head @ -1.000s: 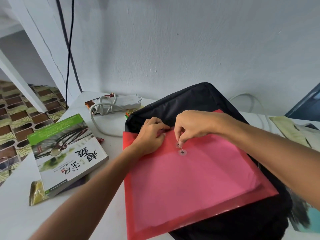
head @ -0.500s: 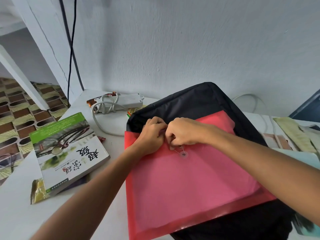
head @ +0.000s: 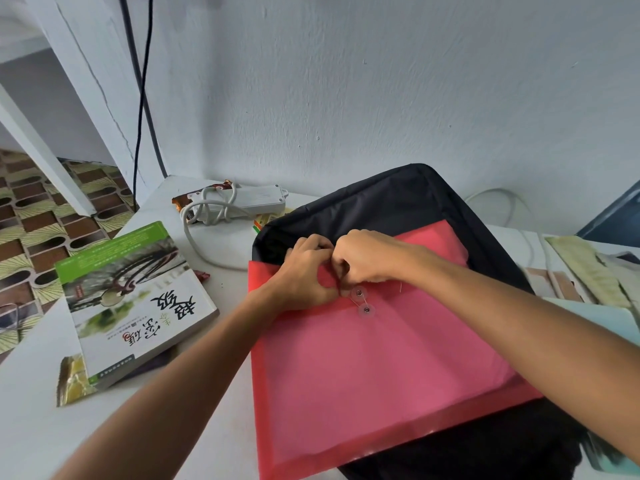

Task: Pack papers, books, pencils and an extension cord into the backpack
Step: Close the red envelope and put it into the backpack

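Grip first. I see both hands meeting at the upper edge of the red envelope, knuckles nearly touching. The right hand has its fingers curled down onto the flap just above the upper string-tie disc; a thin pale string runs from that disc to the lower disc, and a loose end shows to the right of the hand. The fingertips are tucked under the hand, so I cannot tell whether they pinch the string or only the flap. The left hand is curled onto the flap edge beside it, thumb on the red plastic, pinching a fold of the flap.

The envelope lies flat on top of the black backpack, which itself lies on the white table. The envelope's near-left corner overhangs the bag onto the table; pink paper shows through the translucent plastic.

Left of the bag, well apart from the hands: a paperback book with a green-topped cover, lying face up on a gold wrapper. Behind it, near the wall, the white extension cord sits with its cable bundled over the strip, just beside the backpack's far-left corner. A small red scrap lies between book and envelope. Loose papers lie at the right edge of the table.
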Action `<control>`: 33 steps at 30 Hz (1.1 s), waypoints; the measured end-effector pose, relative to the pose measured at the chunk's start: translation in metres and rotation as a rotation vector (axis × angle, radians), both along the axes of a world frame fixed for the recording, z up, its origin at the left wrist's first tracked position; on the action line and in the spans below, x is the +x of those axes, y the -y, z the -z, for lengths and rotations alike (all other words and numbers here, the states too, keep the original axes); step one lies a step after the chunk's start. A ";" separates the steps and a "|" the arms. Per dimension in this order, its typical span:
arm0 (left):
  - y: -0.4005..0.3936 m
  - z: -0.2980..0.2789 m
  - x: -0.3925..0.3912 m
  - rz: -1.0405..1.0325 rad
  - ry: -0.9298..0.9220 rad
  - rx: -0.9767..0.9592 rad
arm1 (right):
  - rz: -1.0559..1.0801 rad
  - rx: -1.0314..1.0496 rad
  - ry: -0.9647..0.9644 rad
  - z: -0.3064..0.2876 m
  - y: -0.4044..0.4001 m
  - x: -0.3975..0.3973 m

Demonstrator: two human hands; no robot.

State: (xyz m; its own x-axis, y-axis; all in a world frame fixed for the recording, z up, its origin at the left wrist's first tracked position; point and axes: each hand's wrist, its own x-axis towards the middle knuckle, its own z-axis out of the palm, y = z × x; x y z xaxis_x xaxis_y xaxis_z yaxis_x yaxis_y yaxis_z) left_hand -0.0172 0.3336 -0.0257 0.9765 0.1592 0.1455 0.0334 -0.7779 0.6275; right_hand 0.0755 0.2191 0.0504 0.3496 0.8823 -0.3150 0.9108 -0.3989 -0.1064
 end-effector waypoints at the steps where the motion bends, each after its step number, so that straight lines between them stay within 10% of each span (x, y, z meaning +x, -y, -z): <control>1: 0.000 0.000 -0.001 0.009 0.005 0.011 | -0.002 -0.002 0.010 0.000 0.000 0.000; 33: -0.005 -0.001 -0.001 0.100 -0.046 0.180 | 0.444 0.117 0.082 0.010 0.022 0.011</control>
